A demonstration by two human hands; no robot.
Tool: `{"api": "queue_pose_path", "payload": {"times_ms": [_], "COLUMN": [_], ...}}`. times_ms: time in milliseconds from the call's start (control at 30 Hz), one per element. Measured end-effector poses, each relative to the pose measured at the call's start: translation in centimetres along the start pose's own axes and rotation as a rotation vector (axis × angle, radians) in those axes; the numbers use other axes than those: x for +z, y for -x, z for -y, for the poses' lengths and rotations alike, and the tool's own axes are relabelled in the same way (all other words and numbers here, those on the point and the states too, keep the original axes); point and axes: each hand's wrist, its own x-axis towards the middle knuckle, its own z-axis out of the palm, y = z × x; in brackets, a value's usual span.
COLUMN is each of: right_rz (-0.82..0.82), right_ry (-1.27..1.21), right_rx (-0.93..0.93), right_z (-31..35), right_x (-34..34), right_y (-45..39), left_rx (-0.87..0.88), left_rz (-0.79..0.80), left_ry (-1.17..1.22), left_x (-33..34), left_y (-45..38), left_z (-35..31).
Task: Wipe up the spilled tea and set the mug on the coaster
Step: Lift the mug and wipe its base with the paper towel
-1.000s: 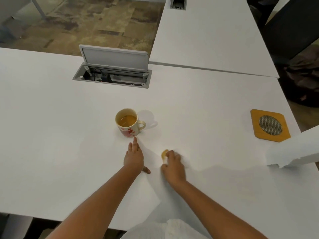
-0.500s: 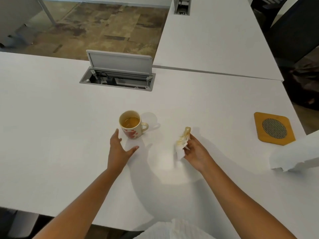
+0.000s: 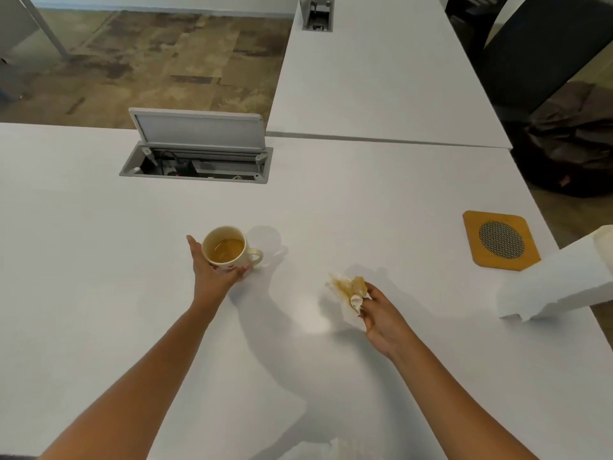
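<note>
The left hand (image 3: 215, 275) has reached and now cups the cream ceramic mug of tea (image 3: 227, 249) at centre; the right hand (image 3: 381, 313) has lifted the tea-stained crumpled paper towel (image 3: 350, 288), pinched; wiping looks done, the orange square coaster (image 3: 500, 240) at right awaits.

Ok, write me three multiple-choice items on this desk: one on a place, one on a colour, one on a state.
1. The coaster lies where, seen from the mug?
A. to its right
B. under it
C. to its left

2. The coaster's frame is:
A. blue
B. orange-brown
C. black

3. The tissue in the right hand is:
A. clean and folded
B. tea-stained and crumpled
C. still on the roll

Answers: 1 A, it sits bare near the desk's right edge. 2 B, an orange-brown frame rings a grey mesh disc. 3 B, brown blotches show on the wad.
</note>
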Motion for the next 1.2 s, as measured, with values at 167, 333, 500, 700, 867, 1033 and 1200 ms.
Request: {"api": "queue_pose_path", "payload": {"times_ms": [167, 333, 500, 700, 867, 1033, 1200], "right_rz": [-0.001, 0.023, -0.013, -0.004, 0.003, 0.036, 0.176], "right_ry": [-0.401, -0.445, -0.473, -0.368, -0.159, -0.105, -0.250], "right_rx": [0.019, -0.002, -0.072, -0.115, -0.148, -0.056, 0.114], "right_z": [-0.1, -0.2, -0.5, -0.1, 0.4, 0.7, 0.6], "right_x": [-1.5, -1.5, -1.8, -1.4, 0.1, 1.9, 3.2], "right_y": [-0.1, -0.2, -0.3, -0.4, -0.5, -0.5, 0.1], "left_rx": [-0.027, -0.027, 0.020, 0.032, 0.133, 0.235, 0.305], "left_rz": [-0.014, -0.013, -0.032, -0.003, 0.056, 0.121, 0.143], "left_ry": [0.025, 0.083, 0.081, 0.092, 0.138, 0.180, 0.187], "left_x": [0.0, 0.4, 0.3, -0.1, 0.3, 1.5, 3.2], "left_y": [-0.8, -0.7, -1.0, -0.3, 1.9, 5.5, 9.0], "left_z": [0.0, 0.0, -0.5, -1.9, -4.9, -8.9, -11.5]}}
